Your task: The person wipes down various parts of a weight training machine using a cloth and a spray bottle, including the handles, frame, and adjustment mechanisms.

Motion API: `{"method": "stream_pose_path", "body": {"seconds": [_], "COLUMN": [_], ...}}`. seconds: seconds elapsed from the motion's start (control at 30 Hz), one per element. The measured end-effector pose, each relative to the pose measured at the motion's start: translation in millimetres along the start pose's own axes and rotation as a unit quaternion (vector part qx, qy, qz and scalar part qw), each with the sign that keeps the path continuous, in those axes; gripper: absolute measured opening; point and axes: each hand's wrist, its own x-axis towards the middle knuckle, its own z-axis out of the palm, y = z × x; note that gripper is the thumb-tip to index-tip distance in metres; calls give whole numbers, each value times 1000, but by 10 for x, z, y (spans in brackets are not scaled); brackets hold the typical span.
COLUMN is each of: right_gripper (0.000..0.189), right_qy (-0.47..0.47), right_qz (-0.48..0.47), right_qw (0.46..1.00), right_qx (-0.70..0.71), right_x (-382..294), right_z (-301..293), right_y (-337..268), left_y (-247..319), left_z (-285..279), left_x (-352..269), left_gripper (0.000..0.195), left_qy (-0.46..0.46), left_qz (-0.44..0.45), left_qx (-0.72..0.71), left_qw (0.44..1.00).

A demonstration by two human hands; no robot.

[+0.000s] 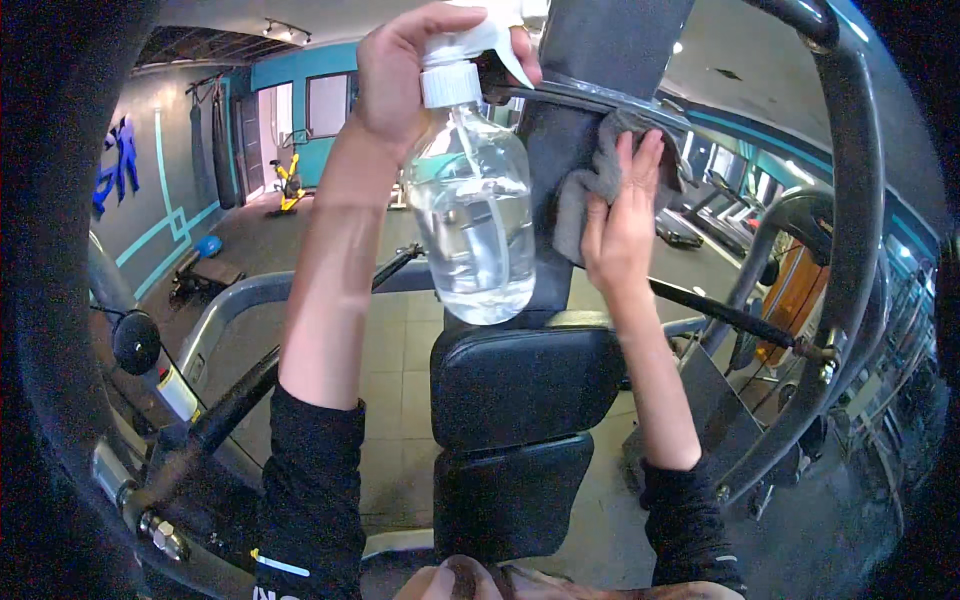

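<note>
My left hand (pixel 394 86) grips a clear spray bottle (pixel 476 232) by its white trigger head, fingers wrapped around the neck. Colourless liquid fills much of the bottle, and a dip tube shows inside. Under my right hand (pixel 626 225) is a bunched grey cloth (pixel 574 214), pressed against the edge of the dark upright post (pixel 546 150) of a gym machine. Two fingers lie extended over the cloth. Below the bottle are a black upper pad (pixel 525 386) and a black lower pad (pixel 510 495), both on the machine.
Curved grey steel tubing (pixel 859 195) arches close on my right. A black bar (pixel 240 397) and a round black disc (pixel 136 343) sit at left. Farther off are treadmills (pixel 720 214), a yellow exercise bike (pixel 289 184) and a hanging punching bag (pixel 223 150).
</note>
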Motion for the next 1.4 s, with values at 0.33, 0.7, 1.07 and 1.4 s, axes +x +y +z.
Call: {"method": "stream_pose_path", "body": {"seconds": [0.33,0.7,1.07,1.4], "right_gripper": [61,32,33,35], "right_qy": [-130,-69,156,-163], "right_qz": [-19,-155,-107,-82], "right_qw": [991,980,981,983], "right_qx": [-2,-100,-39,-7], "right_x": [-371,-352,498,-233], "right_z": [-10,-249,-210,-158], "right_y": [-390,-222,-167,-328], "left_y": [121,54,-70,61], "left_z": [31,75,51,124], "left_x": [29,33,86,21], "left_gripper": [38,36,32,35], "left_qy": [-19,-35,21,3], "left_qz": [19,16,115,94], "left_qx": [57,18,79,67], "left_qw": [998,999,990,993]}}
